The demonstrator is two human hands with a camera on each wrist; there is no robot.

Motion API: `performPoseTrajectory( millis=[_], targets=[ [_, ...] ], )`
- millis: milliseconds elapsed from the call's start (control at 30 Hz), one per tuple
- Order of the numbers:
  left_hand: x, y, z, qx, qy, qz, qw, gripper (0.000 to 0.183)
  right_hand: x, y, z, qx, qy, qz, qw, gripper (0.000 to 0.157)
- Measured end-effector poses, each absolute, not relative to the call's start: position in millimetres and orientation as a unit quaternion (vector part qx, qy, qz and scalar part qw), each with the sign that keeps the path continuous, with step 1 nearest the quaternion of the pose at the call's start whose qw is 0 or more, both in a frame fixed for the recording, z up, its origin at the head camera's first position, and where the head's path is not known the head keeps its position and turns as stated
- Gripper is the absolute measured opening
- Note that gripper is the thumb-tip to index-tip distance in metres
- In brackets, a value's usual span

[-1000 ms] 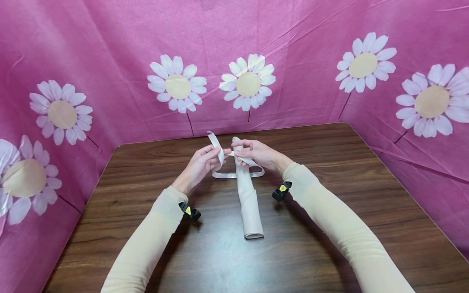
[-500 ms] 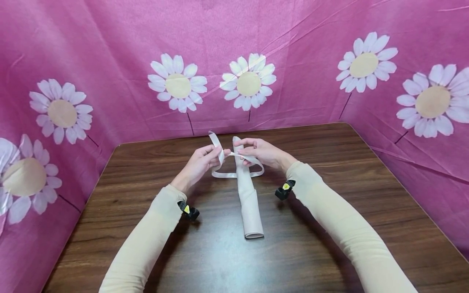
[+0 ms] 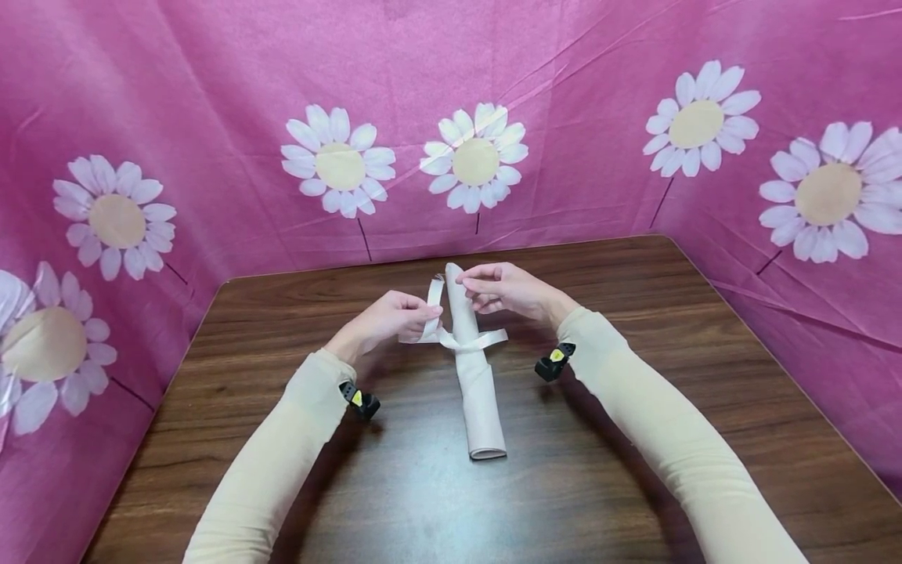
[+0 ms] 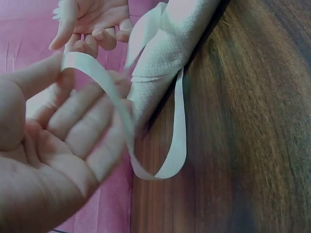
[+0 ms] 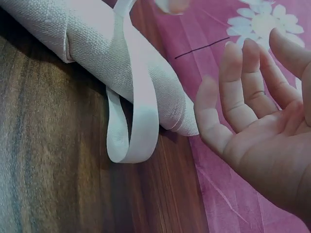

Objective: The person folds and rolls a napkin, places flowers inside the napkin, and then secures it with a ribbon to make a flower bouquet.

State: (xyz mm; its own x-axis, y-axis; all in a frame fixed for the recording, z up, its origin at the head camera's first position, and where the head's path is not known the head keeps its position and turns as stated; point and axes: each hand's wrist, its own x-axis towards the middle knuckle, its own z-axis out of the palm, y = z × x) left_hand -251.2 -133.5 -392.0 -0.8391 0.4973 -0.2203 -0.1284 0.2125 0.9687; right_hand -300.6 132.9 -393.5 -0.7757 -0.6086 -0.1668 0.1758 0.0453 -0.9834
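A rolled cream cloth (image 3: 479, 399) lies lengthwise on the table, its near end showing a folded edge. Under and over it passes a white ribbon (image 3: 486, 340), with a loop standing out on the right, plain in the right wrist view. My left hand (image 3: 395, 317), left of the roll, pinches the ribbon between thumb and index finger; in the left wrist view the ribbon (image 4: 124, 114) curves down from that pinch and back under the cloth. Beside the far end of the roll, my right hand (image 3: 514, 291) hovers with loosely bent fingers (image 5: 233, 92) and nothing between them.
The brown wood-grain table (image 3: 599, 470) reaches back to a pink curtain (image 3: 564, 157) printed with white daisies, which stands round the back and sides. A small black camera is strapped to each wrist.
The ribbon has come down across the top of the roll. My right hand has let go of it and drawn slightly right, while the left hand has lowered a little with the ribbon.
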Motion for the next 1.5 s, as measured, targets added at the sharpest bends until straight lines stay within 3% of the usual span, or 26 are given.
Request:
performPoseTrajectory(
  millis=[200,433,600,1133,1500],
  targets=[
    [-250,-131,-389,0.100,0.744,0.586,0.304,0.026,-299,131,-396,-0.160,0.662,-0.658,0.321,0.036],
    [-251,-129,-396,0.138,0.752,0.569,0.301,0.025,-296,127,-400,-0.160,0.678,-0.622,0.358,0.037],
    [-251,-127,-402,0.158,0.751,0.566,0.303,0.025,-293,124,-400,-0.168,0.689,-0.610,0.354,0.032],
    [-247,-118,-397,0.108,0.770,0.543,0.318,0.024,-294,120,-410,-0.175,0.684,-0.619,0.343,0.021],
    [-250,-118,-404,0.108,0.759,0.582,0.271,0.018,-296,126,-415,-0.163,0.701,-0.610,0.331,0.019]
  ],
)
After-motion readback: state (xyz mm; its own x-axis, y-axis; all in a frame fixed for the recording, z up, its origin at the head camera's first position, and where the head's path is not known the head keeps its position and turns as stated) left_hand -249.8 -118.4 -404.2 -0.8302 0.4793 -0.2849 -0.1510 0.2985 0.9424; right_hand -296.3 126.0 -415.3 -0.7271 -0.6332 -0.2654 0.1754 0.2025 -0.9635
